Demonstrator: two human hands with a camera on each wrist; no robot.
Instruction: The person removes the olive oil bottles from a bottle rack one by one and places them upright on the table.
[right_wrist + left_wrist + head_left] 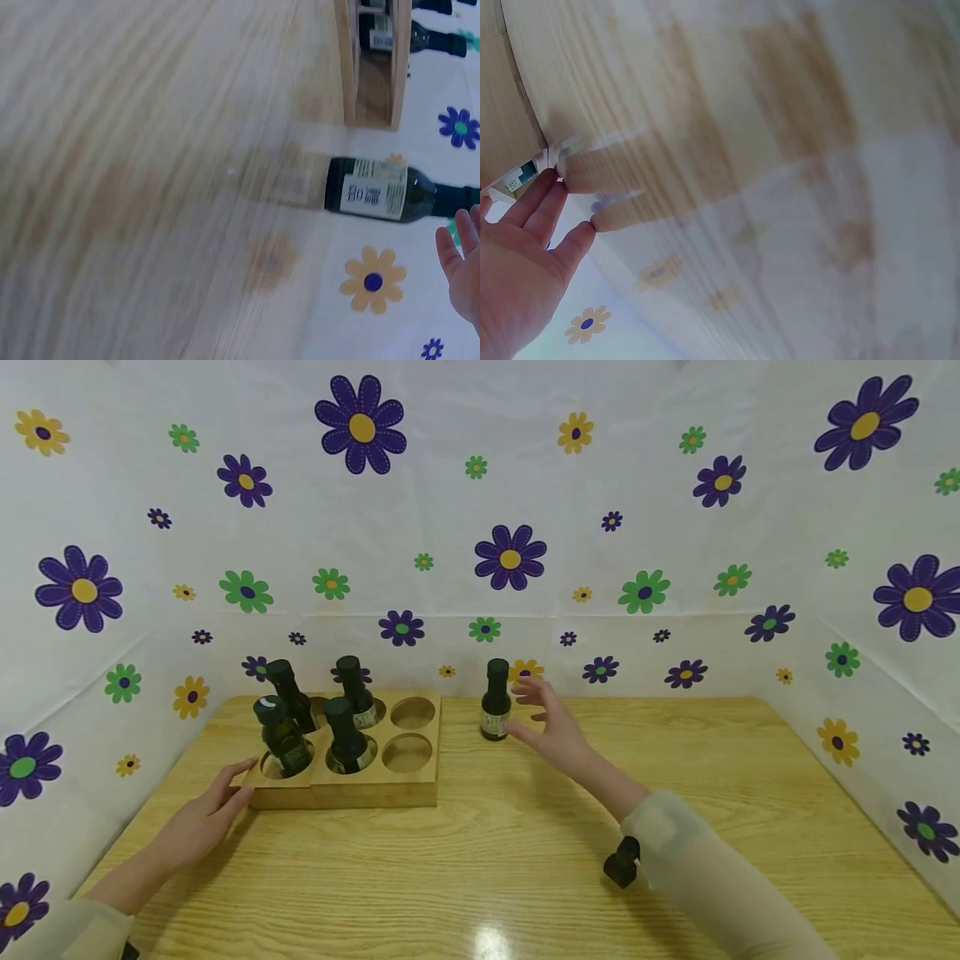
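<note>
A small dark bottle with a pale label (496, 700) stands upright on the table, to the right of a wooden rack (375, 795) with round holes. My right hand (558, 737) is just right of this bottle, thumb and fingers spread apart around nothing. In the right wrist view the label (373, 196) faces the camera, and the fingertips show near the bottle's neck. At the rack's left front corner, my left hand (204, 820) rests its extended fingers against the wood. Several similar bottles sit in the rack; the front left bottle (283, 737) leans in its hole.
Two vacant holes, a back hole (412, 713) and a front hole (407, 753), are at the rack's right end. Flower-printed white cloth (450, 510) walls the wooden table (465, 868) at the back and both sides. A small black device (622, 862) hangs at the right cuff.
</note>
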